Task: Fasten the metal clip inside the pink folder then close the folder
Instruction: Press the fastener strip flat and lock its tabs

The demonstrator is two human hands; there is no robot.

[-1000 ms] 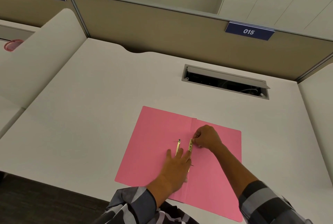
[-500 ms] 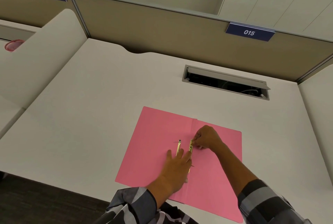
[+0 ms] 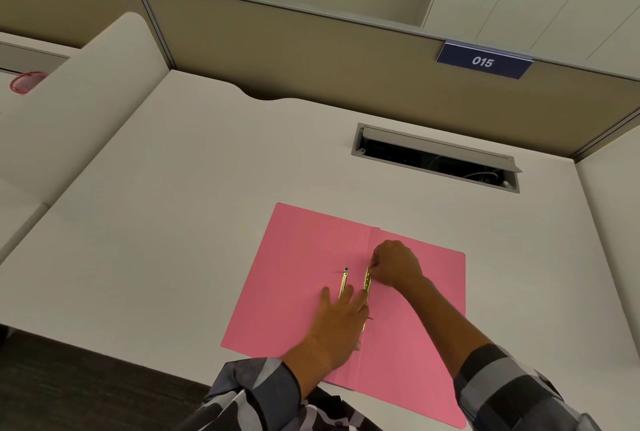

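Nothing has visibly shifted since a second ago: both hands sit where they were. On the white table (image 3: 173, 222) the pink folder (image 3: 304, 292) lies open and flat. Its brass metal clip (image 3: 366, 283) runs along the centre fold. The left hand (image 3: 341, 321) lies open, palm down, across the clip's near part. The right hand (image 3: 394, 262) pinches the clip's far end with its fingertips.
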